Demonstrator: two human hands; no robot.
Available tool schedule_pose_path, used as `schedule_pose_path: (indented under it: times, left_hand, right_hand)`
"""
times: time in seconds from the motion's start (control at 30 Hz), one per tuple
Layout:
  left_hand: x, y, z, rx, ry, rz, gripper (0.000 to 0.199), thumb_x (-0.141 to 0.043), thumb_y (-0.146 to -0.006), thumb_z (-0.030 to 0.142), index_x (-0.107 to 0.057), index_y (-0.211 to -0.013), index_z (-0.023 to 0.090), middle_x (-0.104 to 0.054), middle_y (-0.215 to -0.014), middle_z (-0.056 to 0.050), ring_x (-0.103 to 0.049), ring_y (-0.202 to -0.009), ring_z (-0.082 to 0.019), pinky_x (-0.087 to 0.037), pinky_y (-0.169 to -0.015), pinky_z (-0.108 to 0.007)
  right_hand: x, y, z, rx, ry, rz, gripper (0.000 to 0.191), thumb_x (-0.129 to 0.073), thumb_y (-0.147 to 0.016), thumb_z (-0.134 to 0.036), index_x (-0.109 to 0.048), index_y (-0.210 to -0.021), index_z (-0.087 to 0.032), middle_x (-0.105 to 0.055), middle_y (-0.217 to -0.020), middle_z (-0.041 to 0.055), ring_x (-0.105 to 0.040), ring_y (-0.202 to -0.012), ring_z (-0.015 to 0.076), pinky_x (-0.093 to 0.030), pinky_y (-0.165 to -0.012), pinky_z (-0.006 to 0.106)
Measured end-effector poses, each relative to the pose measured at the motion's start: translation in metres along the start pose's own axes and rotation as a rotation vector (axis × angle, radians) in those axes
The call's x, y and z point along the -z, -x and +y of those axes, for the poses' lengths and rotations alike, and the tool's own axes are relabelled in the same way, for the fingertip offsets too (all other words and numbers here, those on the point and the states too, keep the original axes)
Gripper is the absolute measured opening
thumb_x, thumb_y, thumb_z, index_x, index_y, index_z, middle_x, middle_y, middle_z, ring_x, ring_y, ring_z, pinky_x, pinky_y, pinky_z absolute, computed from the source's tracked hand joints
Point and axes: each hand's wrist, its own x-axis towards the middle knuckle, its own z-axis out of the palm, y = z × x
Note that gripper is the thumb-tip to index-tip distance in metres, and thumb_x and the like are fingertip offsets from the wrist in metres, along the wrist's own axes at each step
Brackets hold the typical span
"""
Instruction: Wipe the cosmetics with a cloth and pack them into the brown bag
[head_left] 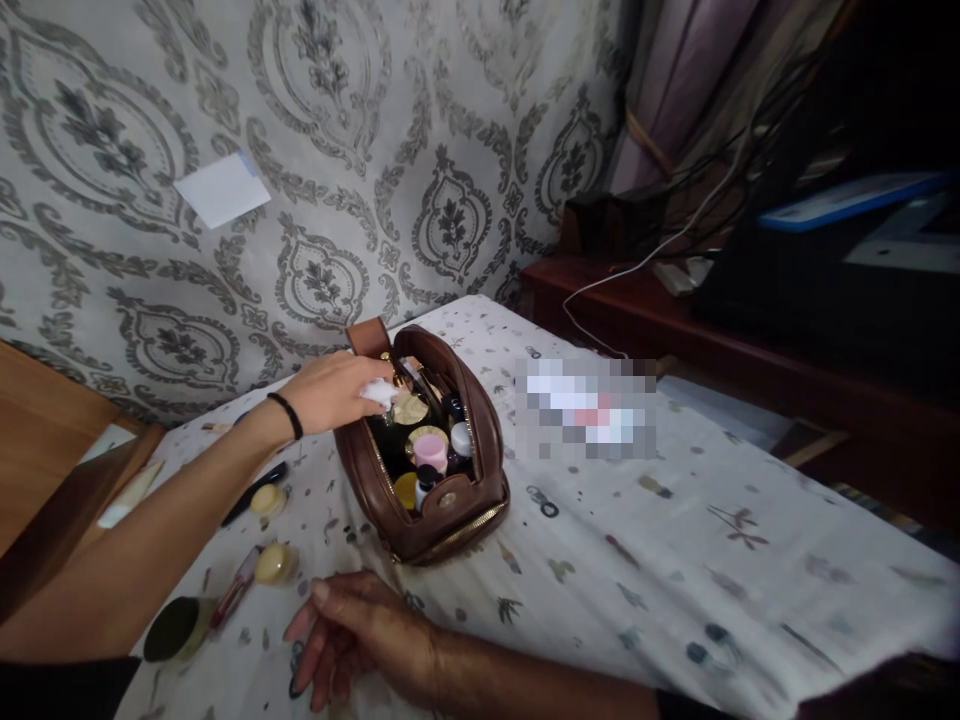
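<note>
A brown makeup bag (490, 430) stands unzipped on the patterned bedsheet, full of small jars and bottles. My left hand (334, 390), with a black band at the wrist, reaches over its left rim and grips a small white crumpled wad (381, 393); the wad's exact kind is unclear. Inside the bag lie a pink-lidded jar (430, 450), a white-capped jar (460, 438) and a black-capped bottle (426, 480). My right hand (375, 635) rests in front of the bag, fingers loosely bent and apart, holding nothing.
Left of the bag lie two yellowish-lidded jars (274, 564), a pinkish tube (236, 588), a dark-lidded jar (176, 630) and a black stick (259, 492). A blurred-out item (589, 405) lies to the right. A dark red wooden desk (592, 310) with cables borders the bed.
</note>
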Motion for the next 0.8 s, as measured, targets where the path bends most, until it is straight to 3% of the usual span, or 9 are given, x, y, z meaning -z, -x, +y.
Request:
schedule_pose_path:
  times: [0.2,0.37,0.6,0.8]
  left_hand:
    - [0.002,0.001,-0.017,-0.087,0.07,-0.025,0.018,-0.056,-0.075,0.029,-0.064,-0.09,0.024,-0.062,-0.072,0.002,-0.057,-0.071,-0.018,-0.035,-0.063,-0.025]
    - [0.006,-0.006,-0.015,-0.098,0.054,-0.117,0.022,-0.058,-0.074,0.029,-0.066,-0.094,0.026,-0.058,-0.066,0.003,-0.056,-0.069,-0.018,-0.035,-0.063,-0.024]
    - [0.012,-0.005,-0.011,-0.077,0.002,-0.128,0.025,-0.058,-0.074,0.031,-0.065,-0.098,0.027,-0.061,-0.072,0.002,-0.058,-0.072,-0.019,-0.035,-0.062,-0.024]
    - [0.016,-0.008,-0.019,-0.094,0.113,-0.17,0.035,-0.06,-0.074,0.042,-0.067,-0.103,0.024,-0.065,-0.08,0.0,-0.058,-0.071,-0.019,-0.038,-0.062,-0.024]
  right_hand:
    - [0.004,-0.004,0.007,0.003,-0.015,-0.017,0.075,-0.057,-0.061,-0.084,-0.06,-0.081,-0.011,-0.062,-0.064,0.0045,-0.055,-0.043,0.0107,-0.037,-0.045,0.022]
    - [0.002,-0.002,0.003,-0.016,-0.014,0.006,0.075,-0.058,-0.059,-0.084,-0.06,-0.08,-0.012,-0.062,-0.063,0.0033,-0.055,-0.042,0.0098,-0.036,-0.043,0.021]
    - [0.001,0.0,0.0,0.0,0.003,0.006,0.077,-0.058,-0.056,-0.086,-0.06,-0.079,-0.012,-0.063,-0.063,0.0028,-0.055,-0.042,0.0091,-0.035,-0.04,0.019]
    - [0.004,-0.006,0.005,0.002,0.002,0.0,0.078,-0.059,-0.055,-0.086,-0.061,-0.079,-0.012,-0.063,-0.062,0.0036,-0.054,-0.04,0.0103,-0.037,-0.04,0.021]
